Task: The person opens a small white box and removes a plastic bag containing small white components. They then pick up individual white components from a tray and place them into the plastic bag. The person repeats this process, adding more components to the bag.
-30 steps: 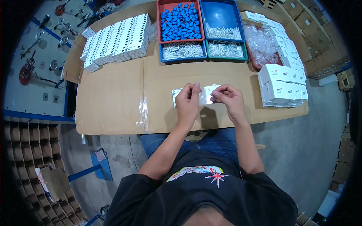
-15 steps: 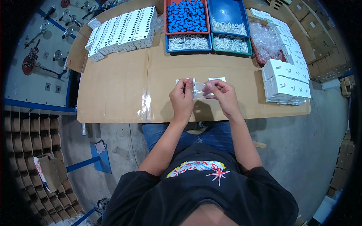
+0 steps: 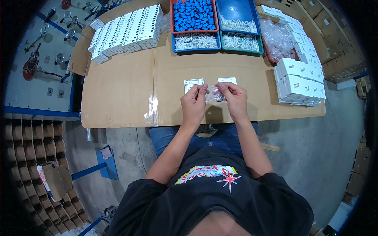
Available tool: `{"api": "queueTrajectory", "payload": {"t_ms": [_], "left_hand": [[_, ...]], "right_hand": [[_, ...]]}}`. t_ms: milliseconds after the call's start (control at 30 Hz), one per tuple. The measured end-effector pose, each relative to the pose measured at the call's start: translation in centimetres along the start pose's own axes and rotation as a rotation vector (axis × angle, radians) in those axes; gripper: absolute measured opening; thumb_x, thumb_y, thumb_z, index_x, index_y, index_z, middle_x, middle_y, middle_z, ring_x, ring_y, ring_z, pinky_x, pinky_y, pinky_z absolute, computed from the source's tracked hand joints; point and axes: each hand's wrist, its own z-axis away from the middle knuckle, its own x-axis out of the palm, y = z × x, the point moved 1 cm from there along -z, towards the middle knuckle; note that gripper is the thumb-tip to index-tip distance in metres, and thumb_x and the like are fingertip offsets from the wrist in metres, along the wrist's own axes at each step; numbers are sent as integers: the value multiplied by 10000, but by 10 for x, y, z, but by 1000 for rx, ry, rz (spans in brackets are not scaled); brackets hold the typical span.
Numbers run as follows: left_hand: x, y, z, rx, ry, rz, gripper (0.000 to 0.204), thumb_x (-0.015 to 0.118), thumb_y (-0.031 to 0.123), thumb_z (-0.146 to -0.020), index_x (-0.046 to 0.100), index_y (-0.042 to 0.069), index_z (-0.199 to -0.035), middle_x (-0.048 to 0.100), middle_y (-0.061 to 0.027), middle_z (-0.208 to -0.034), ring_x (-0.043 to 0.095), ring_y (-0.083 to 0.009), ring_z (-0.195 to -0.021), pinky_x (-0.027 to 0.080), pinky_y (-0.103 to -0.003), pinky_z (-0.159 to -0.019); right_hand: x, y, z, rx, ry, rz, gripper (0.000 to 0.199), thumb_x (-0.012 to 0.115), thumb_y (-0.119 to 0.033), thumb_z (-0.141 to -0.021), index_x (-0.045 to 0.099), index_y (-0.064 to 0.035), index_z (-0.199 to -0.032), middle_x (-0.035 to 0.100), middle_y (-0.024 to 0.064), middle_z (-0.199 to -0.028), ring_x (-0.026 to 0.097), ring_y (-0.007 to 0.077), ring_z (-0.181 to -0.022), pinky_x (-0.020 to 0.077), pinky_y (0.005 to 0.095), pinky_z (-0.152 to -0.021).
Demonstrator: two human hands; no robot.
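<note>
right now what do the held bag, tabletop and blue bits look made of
Held bag: probably thin plastic film, glossy, see-through with highlights. Tabletop: likely cardboard, matt, brown and seamed. Blue bits: perhaps plastic, evenly bright; finish too small to tell.

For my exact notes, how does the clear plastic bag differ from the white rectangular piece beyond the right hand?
The clear plastic bag is see-through; the white rectangular piece looks opaque. The bag is held between the left hand and the right hand; the piece lies on the cardboard. The bag looks limp, the piece straight-edged. Both are near the right hand.
</note>
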Motion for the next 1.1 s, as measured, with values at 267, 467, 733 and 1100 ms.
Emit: {"api": "queueTrajectory", "payload": {"t_ms": [267,467,733,1100], "left_hand": [[3,1,3,-105,35,185,387,535,326,-1100,643,51,-850,444,70,-620,373,-19,-537,280,-228,-485],[-3,-10,-4,-113,-110,140,306,569,276,-1083,710,22,-987,574,36,-701,470,-35,-608,379,-217,-554],[-6,-20,1,-336,-261,247,192,696,206,-1003,717,25,-1063,656,16,-834,567,-57,-701,454,-223,-663],[-10,-25,-2,-323,-63,232,159,726,215,-980,698,60,-956,662,17,-821,604,-61,-722,470,-228,-653]], "right_hand": [[2,-4,1,58,17,162,178,687,-154,-1004,764,2,-1043,685,2,-725,539,28,-525,488,222,-483],[-11,-12,-4,167,-2,98,223,687,-208,-1009,767,-1,-1028,679,2,-707,513,20,-490,473,205,-471],[-33,-2,-10,130,72,214,259,679,-254,-1019,762,-10,-1045,626,-19,-672,496,21,-496,398,210,-457],[-2,-28,13,-161,-73,495,170,704,-94,-950,711,-3,-1093,666,56,-861,555,95,-645,453,264,-586]]}}
